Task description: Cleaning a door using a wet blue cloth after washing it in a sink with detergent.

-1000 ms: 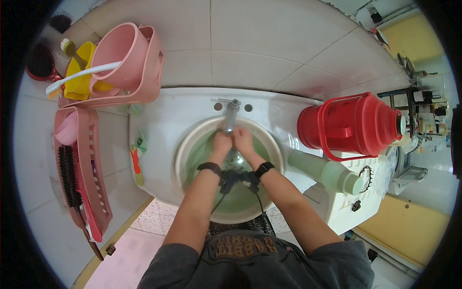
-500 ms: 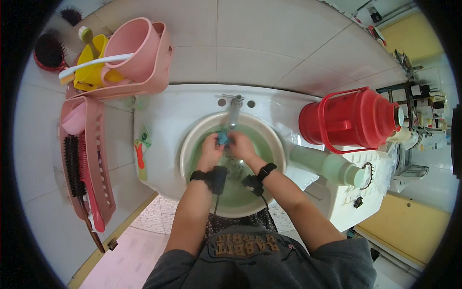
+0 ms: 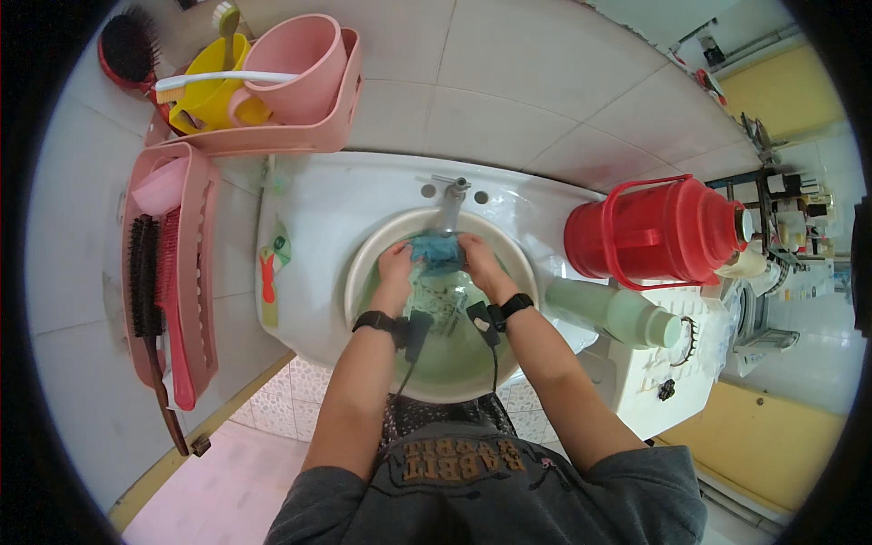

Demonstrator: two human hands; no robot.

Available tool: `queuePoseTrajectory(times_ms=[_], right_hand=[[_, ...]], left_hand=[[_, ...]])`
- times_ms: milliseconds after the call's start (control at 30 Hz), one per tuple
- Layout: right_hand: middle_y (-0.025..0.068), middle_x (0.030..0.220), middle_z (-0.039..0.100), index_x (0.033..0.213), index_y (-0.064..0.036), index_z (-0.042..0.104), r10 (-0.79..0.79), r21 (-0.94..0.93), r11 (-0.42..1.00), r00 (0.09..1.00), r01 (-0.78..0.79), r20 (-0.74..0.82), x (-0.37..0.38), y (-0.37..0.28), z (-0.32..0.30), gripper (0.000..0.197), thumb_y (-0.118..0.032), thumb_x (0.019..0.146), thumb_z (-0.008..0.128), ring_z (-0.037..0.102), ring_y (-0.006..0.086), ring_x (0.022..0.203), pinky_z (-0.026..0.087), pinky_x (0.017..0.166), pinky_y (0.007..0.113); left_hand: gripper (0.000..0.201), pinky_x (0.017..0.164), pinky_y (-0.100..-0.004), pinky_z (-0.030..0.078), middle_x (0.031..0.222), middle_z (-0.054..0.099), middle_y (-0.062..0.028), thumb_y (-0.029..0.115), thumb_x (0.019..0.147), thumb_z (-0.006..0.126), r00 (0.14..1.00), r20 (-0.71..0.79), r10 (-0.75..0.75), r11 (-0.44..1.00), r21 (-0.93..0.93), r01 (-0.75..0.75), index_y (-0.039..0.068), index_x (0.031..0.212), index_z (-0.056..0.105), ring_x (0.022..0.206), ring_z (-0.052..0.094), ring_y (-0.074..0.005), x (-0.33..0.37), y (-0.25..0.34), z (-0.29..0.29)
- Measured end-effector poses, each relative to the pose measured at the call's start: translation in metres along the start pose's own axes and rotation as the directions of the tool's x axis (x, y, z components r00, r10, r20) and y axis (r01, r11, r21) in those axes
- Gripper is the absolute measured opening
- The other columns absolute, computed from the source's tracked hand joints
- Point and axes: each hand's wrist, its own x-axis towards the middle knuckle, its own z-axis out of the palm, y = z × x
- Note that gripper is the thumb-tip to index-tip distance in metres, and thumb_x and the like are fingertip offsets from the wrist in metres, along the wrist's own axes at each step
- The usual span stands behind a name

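Note:
A teal-blue cloth (image 3: 438,252) is spread between my two hands, over the far part of a cream basin (image 3: 352,289). My left hand (image 3: 394,265) pinches its left end, and my right hand (image 3: 478,259) pinches its right end. The cloth's lower part hangs down close to the greenish water (image 3: 436,354); whether it touches is hard to tell. Right behind the cloth, a metal tap (image 3: 453,204) reaches over the basin's far rim. Both wrists wear black bands with small dark boxes on cords.
The basin sits in a white sink (image 3: 309,218). On the right are a red thermos flask (image 3: 649,227) and a pale green bottle (image 3: 613,311) lying on its side. Left, pink wall racks (image 3: 204,300) hold brushes, combs and cups. An orange-handled peeler-like tool (image 3: 268,277) lies on the sink's left edge.
The cloth was bunched small between my close hands; now it is opened out wide. My hands have moved apart. The whole view has shifted slightly.

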Motion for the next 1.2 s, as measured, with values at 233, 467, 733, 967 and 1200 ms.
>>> queuePoseTrajectory(times_ms=[233,467,733,967,1200], right_hand=[[0.0024,0.081,0.057,0.086,-0.003,0.058,-0.1,-0.331,0.933,0.987,0.138,0.129,0.002,-0.005,0.009,0.009,-0.006,0.078,0.056,0.054,0.0129,0.075,0.045,0.062,0.028],[-0.0025,0.064,0.055,0.082,-0.0067,0.062,-0.053,-0.051,0.997,0.992,0.059,0.118,-0.004,-0.019,0.022,0.013,-0.013,0.084,0.051,0.05,0.0062,0.056,0.039,0.051,0.021],[0.0006,0.083,0.059,0.098,-0.0071,0.058,-0.003,0.14,0.99,0.967,-0.034,0.254,-0.019,-0.02,0.027,0.018,-0.015,0.088,0.046,0.054,0.0107,0.07,0.044,0.059,0.025],[0.0008,0.088,0.058,0.102,-0.0102,0.055,-0.044,0.128,0.991,0.997,0.035,0.068,-0.006,-0.018,0.003,0.018,-0.017,0.09,0.044,0.055,0.0123,0.074,0.046,0.065,0.03],[-0.0004,0.087,0.059,0.101,-0.0121,0.056,0.015,0.24,0.97,0.994,-0.042,0.113,-0.022,-0.025,0.033,0.02,-0.015,0.092,0.039,0.055,0.0133,0.076,0.046,0.069,0.033]], left_hand=[[0.025,0.062,-0.0253,0.044,0.088,0.056,-0.0056,0.012,0.082,0.058,0.994,-0.006,-0.105,0.988,-0.115,0.103,0.001,0.104,0.054,0.072,0.054,-0.0149,-0.002,0.004,0.001],[0.033,0.063,-0.0252,0.042,0.089,0.055,-0.0059,0.012,0.078,0.063,0.979,-0.206,0.006,0.999,-0.051,-0.016,0.002,0.107,0.052,0.076,0.053,-0.0137,-0.01,-0.02,-0.005],[0.028,0.061,-0.0261,0.042,0.094,0.053,-0.0011,0.021,0.082,0.06,0.993,0.114,0.022,0.995,0.092,-0.033,0.01,0.107,0.051,0.08,0.048,-0.011,-0.005,-0.026,0.002],[0.027,0.058,-0.0257,0.039,0.083,0.054,0.0003,0.016,0.081,0.061,0.984,-0.167,-0.054,0.962,-0.271,0.006,0.009,0.105,0.052,0.063,0.043,-0.0107,-0.019,-0.021,0.004],[0.017,0.074,-0.0309,0.047,0.093,0.06,-0.0099,-0.001,0.08,0.05,0.759,-0.639,0.13,0.985,-0.005,-0.173,0.0,0.095,0.058,0.083,0.058,-0.0184,0.015,-0.062,-0.027]])
